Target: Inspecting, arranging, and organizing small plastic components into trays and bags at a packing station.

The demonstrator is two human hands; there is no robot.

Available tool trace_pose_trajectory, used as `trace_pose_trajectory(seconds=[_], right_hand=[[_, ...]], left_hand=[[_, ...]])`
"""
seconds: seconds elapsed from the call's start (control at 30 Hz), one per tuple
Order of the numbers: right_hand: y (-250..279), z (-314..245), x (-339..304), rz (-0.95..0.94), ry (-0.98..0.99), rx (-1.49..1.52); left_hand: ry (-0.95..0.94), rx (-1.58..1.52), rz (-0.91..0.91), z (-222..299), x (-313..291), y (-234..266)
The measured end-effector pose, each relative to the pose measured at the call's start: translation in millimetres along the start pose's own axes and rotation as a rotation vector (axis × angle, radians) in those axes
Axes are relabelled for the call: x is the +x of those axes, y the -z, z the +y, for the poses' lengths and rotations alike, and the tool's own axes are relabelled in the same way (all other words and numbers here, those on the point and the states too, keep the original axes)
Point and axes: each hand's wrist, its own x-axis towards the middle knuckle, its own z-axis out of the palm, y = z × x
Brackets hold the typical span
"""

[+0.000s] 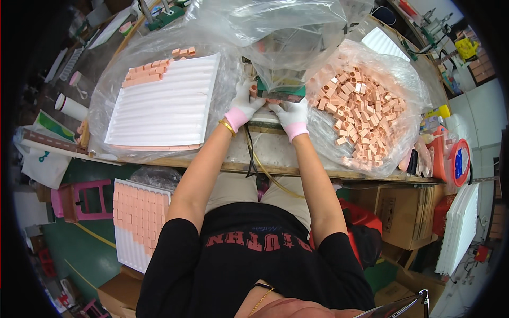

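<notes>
Pink blocks (366, 114): big heap to R of my R hand (294, 114); white tray (164, 106), a few more on its far corner, to L of my L hand (245, 103). One block (253, 89) sits by L thumb; can't tell if either hand's gripping.

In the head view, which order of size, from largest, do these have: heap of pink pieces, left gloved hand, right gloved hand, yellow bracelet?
1. Heap of pink pieces
2. Left gloved hand and right gloved hand: too alike to rank
3. Yellow bracelet
</notes>
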Motion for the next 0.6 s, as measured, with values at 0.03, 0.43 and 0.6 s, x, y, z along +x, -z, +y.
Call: trace_pose_trajectory(seconds=[0.03,0.43,0.6], right_hand=[[1,1,0,-0.026,-0.029,-0.032],[61,-52,-39,-0.399,-0.147,0.115],[51,-81,-42,-0.582,-0.200,0.107]], left_hand=[[0.025,-0.010,-0.004,3,-2,0],[0.488,-0.887,-0.413,87,-63,37],[0.591,-0.988,-0.394,80,-86,56]])
